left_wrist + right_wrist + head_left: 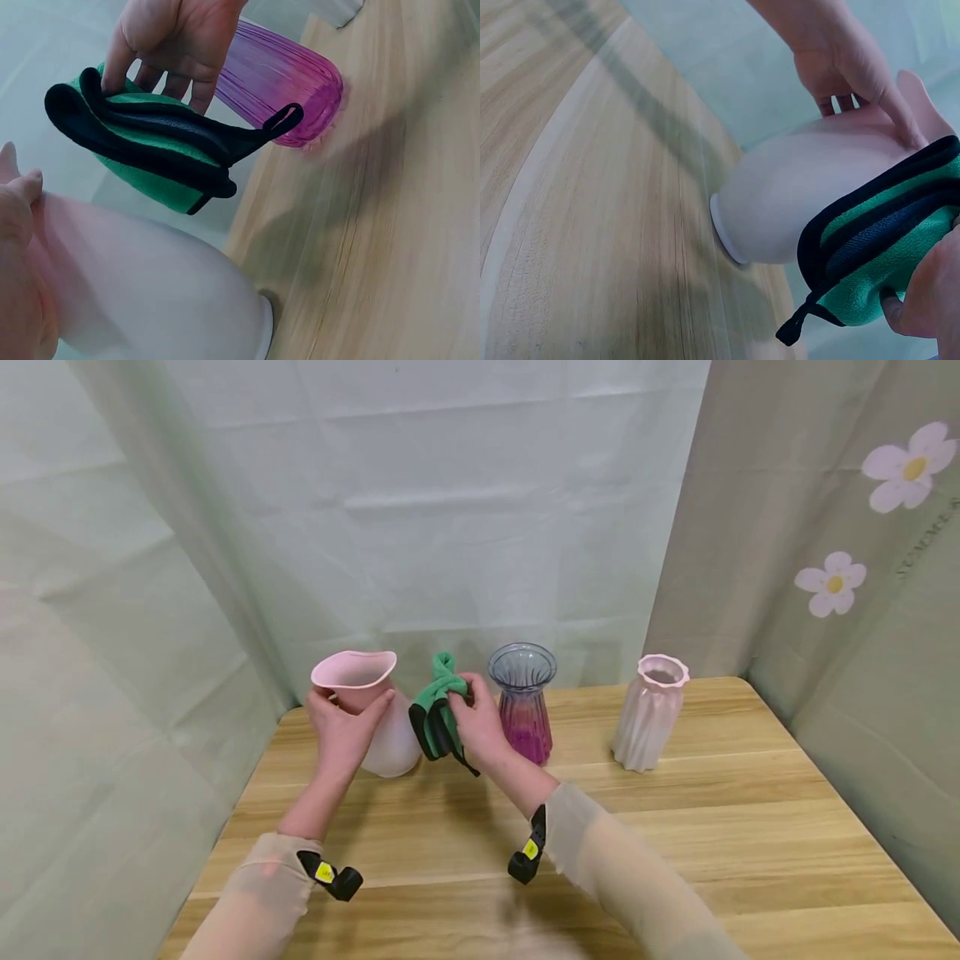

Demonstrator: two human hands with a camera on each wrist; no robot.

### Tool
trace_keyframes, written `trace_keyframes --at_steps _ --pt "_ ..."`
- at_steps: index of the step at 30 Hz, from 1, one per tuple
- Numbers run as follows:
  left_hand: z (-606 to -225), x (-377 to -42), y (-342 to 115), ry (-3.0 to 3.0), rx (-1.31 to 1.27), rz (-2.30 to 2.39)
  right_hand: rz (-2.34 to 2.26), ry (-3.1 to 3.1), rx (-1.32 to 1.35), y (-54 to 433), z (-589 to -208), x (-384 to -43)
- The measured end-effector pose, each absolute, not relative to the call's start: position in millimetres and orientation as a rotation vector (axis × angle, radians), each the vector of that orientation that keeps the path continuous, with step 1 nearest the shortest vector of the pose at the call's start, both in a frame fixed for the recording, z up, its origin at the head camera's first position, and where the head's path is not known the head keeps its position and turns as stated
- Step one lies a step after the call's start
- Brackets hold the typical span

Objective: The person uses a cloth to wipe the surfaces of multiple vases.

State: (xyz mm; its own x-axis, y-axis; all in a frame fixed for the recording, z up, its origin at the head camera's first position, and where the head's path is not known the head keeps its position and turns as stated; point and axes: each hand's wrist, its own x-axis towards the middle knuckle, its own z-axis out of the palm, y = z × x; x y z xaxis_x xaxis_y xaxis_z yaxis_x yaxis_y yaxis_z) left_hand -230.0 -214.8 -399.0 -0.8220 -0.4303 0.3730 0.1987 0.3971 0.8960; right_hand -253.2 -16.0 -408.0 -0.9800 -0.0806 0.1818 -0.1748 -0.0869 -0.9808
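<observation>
My left hand [341, 731] grips the neck of a pink-and-white vase [393, 739] with a wavy rim, its thumb and fingers on opposite sides. The vase stands at the left of the table, and its base shows on the wood in the right wrist view. Beside it, my right hand [480, 718] pinches a folded green cloth [161, 150] with black edging and a small hanging loop. The cloth [885, 247] is held up off the table, close to the vase. A ribbed glass vase [527, 718], blue-grey above and purple below, stands just right of my right hand.
A pale pink fluted vase [651, 718] stands farther right on the wooden table [720, 827]. Pale curtains [450, 510] hang behind the table and along both sides. Black wrist cameras [345, 883] are strapped over both sleeves.
</observation>
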Motion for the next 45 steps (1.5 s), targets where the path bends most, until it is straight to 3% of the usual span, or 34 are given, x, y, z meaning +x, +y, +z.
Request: trace_keyframes --at_steps 10,17,23,45 --pt "-400 -233 -222 -2.095 0.106 -1.523 2.267 -2.075 0.26 -14 -407 -251" --pt "-393 -235 -246 -2.294 -0.142 -1.66 2.264 -2.103 0.277 -7 -375 -227" --pt "-403 -251 -277 -2.394 -0.386 -1.767 2.275 -2.109 0.272 -12 -400 -246" --pt "-408 -256 -283 -2.419 -0.407 -1.823 2.187 -2.138 0.485 -66 -392 -268"
